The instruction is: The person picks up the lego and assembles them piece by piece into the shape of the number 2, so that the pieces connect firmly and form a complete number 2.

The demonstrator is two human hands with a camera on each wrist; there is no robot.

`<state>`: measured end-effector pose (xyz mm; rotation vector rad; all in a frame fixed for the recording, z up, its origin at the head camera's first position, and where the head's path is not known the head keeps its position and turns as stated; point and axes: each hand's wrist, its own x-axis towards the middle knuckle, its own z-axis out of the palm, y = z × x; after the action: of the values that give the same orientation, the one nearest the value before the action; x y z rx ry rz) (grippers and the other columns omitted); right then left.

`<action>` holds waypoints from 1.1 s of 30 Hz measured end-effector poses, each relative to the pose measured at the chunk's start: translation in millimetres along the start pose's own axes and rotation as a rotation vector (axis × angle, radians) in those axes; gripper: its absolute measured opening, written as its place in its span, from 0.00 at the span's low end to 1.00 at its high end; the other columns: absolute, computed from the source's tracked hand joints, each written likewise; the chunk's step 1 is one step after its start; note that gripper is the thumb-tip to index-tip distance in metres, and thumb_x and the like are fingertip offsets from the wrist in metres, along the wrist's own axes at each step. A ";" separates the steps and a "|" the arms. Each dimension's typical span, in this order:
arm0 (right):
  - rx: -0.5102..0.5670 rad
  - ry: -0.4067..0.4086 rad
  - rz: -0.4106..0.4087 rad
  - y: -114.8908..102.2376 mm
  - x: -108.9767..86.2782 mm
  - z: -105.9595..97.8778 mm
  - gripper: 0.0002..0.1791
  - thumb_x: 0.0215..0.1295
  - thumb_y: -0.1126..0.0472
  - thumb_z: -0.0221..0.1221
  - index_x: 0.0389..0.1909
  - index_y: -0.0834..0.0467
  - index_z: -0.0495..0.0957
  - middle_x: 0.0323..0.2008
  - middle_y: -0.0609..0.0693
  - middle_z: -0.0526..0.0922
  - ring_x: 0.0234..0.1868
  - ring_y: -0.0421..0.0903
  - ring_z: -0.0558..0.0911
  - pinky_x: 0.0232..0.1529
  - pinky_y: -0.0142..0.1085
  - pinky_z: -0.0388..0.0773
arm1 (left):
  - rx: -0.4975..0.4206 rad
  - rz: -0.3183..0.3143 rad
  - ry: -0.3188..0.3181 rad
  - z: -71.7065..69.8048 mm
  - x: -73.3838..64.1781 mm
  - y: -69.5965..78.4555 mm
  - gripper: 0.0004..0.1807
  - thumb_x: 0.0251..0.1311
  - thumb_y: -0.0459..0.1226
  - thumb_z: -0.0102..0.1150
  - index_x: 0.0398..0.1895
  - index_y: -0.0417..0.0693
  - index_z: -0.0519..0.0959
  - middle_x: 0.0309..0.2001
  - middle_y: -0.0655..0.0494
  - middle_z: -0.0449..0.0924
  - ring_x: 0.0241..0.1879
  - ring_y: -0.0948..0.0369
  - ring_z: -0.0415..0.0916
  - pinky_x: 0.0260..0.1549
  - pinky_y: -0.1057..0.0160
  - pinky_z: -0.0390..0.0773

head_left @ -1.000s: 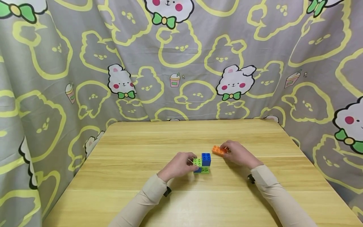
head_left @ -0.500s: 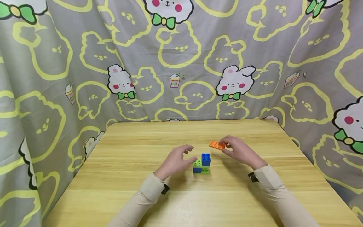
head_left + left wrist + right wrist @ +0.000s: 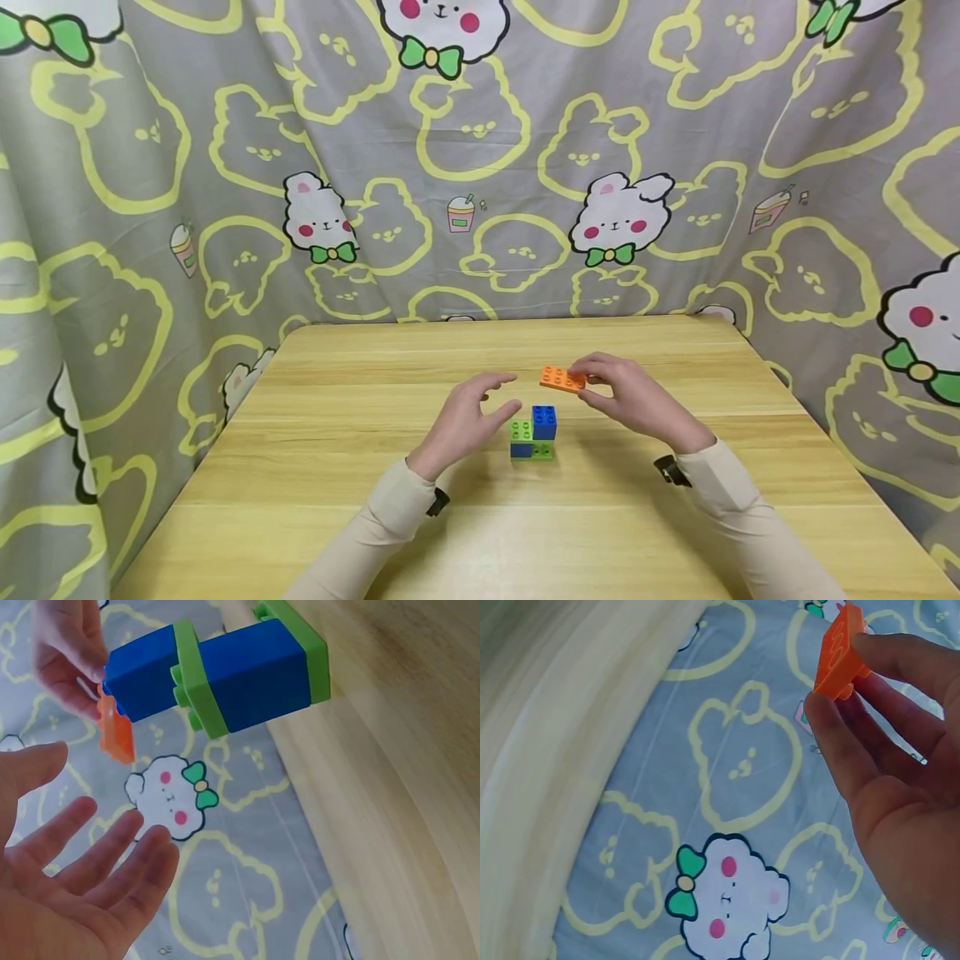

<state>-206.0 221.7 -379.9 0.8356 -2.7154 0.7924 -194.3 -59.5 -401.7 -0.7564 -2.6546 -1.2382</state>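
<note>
A stack (image 3: 255,675) of blue bricks and flat light green bricks stands on the table. Its top blue brick (image 3: 544,422) sits at the right, and studs of the upper green brick (image 3: 521,430) show beside it. My right hand (image 3: 637,400) pinches one end of a flat orange brick (image 3: 561,378) between thumb and fingers, behind and above the stack. In the right wrist view the orange brick (image 3: 842,652) has its studs facing the palm. My left hand (image 3: 463,423) holds nothing; its fingers are spread and loosely bent, just left of the stack.
The wooden table (image 3: 360,375) extends around the stack on all sides. Beyond its back edge hangs a grey curtain (image 3: 495,258) with yellow outlines and rabbit figures. Dark devices (image 3: 670,471) are worn under both wrists.
My right hand has lifted the orange brick off the table and brought it left, behind the stack. My left hand has let go of the stack and drawn slightly up and left.
</note>
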 end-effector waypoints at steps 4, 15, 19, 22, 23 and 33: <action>0.017 -0.003 -0.012 -8.4 -0.9 -3.2 0.17 0.65 0.63 0.69 0.54 0.56 0.84 0.54 0.50 0.85 0.51 0.49 0.85 0.54 0.47 0.83 | 0.006 0.023 0.015 0.1 -0.2 1.6 0.24 0.69 0.47 0.64 0.64 0.49 0.79 0.63 0.52 0.80 0.63 0.51 0.77 0.59 0.48 0.78; 0.085 -0.029 -0.127 -21.3 -2.1 -0.5 0.19 0.64 0.65 0.69 0.56 0.57 0.81 0.52 0.47 0.84 0.51 0.44 0.84 0.52 0.39 0.84 | -0.010 0.024 0.000 -0.8 -1.2 7.9 0.22 0.67 0.43 0.67 0.63 0.50 0.81 0.62 0.54 0.81 0.64 0.55 0.77 0.62 0.49 0.76; 0.094 -0.050 -0.144 -23.2 -1.6 3.5 0.20 0.63 0.66 0.70 0.56 0.57 0.81 0.52 0.48 0.84 0.51 0.44 0.84 0.52 0.38 0.84 | -0.007 0.028 -0.008 -1.4 -1.3 9.4 0.22 0.66 0.41 0.68 0.62 0.49 0.81 0.61 0.52 0.82 0.62 0.52 0.78 0.61 0.48 0.76; 0.101 -0.067 -0.151 -24.6 -0.9 5.9 0.20 0.63 0.66 0.70 0.56 0.57 0.81 0.52 0.47 0.84 0.51 0.43 0.84 0.52 0.37 0.83 | -0.020 0.032 -0.025 -1.5 -1.1 9.2 0.22 0.66 0.40 0.68 0.62 0.46 0.81 0.60 0.51 0.82 0.60 0.49 0.79 0.59 0.45 0.78; 0.104 -0.071 -0.153 -24.8 -0.7 6.9 0.20 0.63 0.66 0.70 0.56 0.57 0.81 0.52 0.48 0.84 0.51 0.44 0.84 0.53 0.37 0.83 | -0.030 0.029 -0.032 -1.4 -1.2 8.8 0.22 0.66 0.40 0.68 0.62 0.46 0.81 0.60 0.51 0.83 0.59 0.48 0.79 0.58 0.45 0.78; 0.141 -0.113 -0.136 -26.1 -0.6 12.8 0.21 0.63 0.67 0.69 0.57 0.58 0.80 0.53 0.48 0.84 0.52 0.44 0.84 0.54 0.41 0.83 | -0.039 0.009 -0.064 -1.6 -1.1 6.4 0.18 0.67 0.39 0.67 0.58 0.44 0.83 0.56 0.50 0.85 0.57 0.51 0.81 0.57 0.46 0.80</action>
<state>-191.0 196.8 -379.4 1.1141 -2.6868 0.9423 -190.4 -57.6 -396.5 -0.8265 -2.6812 -1.2880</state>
